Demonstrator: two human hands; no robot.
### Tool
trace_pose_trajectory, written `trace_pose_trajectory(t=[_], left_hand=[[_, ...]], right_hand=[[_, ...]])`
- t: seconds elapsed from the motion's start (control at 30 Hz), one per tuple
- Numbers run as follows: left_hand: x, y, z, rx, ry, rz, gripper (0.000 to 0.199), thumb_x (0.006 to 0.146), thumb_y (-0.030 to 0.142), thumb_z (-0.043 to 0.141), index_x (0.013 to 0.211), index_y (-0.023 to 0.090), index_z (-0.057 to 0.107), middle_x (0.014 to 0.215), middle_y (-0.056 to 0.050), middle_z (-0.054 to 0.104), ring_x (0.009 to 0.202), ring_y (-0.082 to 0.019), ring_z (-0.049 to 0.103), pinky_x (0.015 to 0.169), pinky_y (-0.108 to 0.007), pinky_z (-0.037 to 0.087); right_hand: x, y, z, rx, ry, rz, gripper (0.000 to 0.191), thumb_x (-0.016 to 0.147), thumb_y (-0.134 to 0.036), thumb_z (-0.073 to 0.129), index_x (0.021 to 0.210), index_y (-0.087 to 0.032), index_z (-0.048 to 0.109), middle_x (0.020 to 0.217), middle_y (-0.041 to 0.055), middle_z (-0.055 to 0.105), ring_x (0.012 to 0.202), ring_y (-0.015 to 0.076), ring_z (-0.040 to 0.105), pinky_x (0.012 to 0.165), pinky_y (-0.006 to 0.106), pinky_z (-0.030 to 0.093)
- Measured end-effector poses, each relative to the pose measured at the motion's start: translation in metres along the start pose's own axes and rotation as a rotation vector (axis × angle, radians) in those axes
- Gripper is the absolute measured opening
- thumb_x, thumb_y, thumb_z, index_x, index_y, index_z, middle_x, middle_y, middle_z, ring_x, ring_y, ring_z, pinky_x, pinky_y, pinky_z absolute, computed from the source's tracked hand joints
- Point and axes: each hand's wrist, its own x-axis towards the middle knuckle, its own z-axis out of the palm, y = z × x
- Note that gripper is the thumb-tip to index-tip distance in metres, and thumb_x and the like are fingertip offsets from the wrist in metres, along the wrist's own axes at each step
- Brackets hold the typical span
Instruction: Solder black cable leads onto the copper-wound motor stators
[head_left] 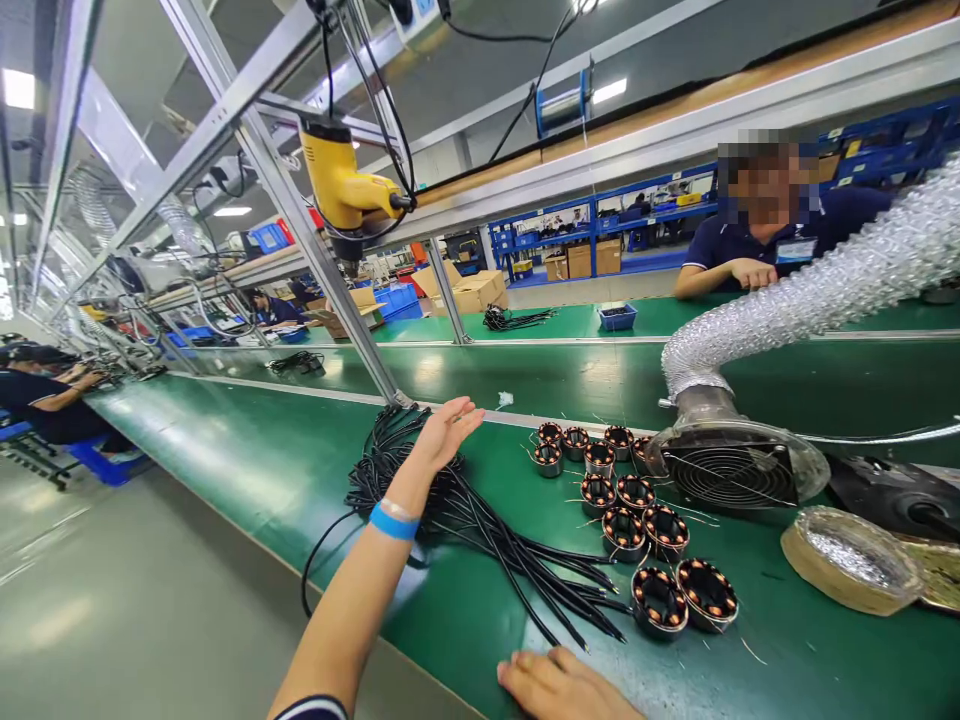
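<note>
My left hand (448, 430) is raised over a bundle of black cables (487, 525), its fingers stretched out and nothing in it. A blue band circles that wrist. At the bottom edge my right hand (559, 686) lies on the green bench top, fingers spread a little and no object visible in them; part of it is cut off by the frame. Just beyond it are the stripped cable ends. Several round motor stators (624, 533) with copper windings stand in rows to the right of the cables, the closest pair (660, 603) near the cable tips.
A fume extractor fan (731, 470) with a silver duct (810, 290) stands at the right, beside a tape-wrapped round dish (851, 560). Overhead hangs a yellow heat gun (345, 180) near a metal post (330, 270). Across the bench sits a co-worker (772, 235) near a blue tray (616, 317).
</note>
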Motion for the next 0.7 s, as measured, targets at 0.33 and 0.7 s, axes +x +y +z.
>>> trace_pose_trajectory(t=[0.33, 0.7], left_hand=[[-0.162, -0.012, -0.204, 0.557, 0.159, -0.317, 0.059, 0.078, 0.069, 0.061, 0.082, 0.011, 0.068, 0.071, -0.013, 0.068, 0.057, -0.02, 0.064, 0.05, -0.027, 0.047], [0.002, 0.042, -0.251, 1.205, 0.455, -0.058, 0.032, 0.076, 0.041, 0.058, 0.055, 0.021, 0.047, 0.081, -0.016, 0.068, 0.122, -0.045, 0.052, 0.099, -0.054, 0.041]], right_hand=[[0.013, 0.04, -0.006, -0.186, -0.171, 0.465, 0.063, 0.08, -0.009, 0.056, 0.142, -0.01, 0.047, 0.143, 0.0252, 0.048, 0.128, 0.039, 0.051, 0.1, 0.051, 0.047], [0.005, 0.05, -0.019, -0.099, -0.24, 0.392, 0.075, 0.073, 0.004, 0.041, 0.145, -0.015, 0.044, 0.137, 0.009, 0.059, 0.12, 0.0228, 0.057, 0.094, 0.034, 0.053]])
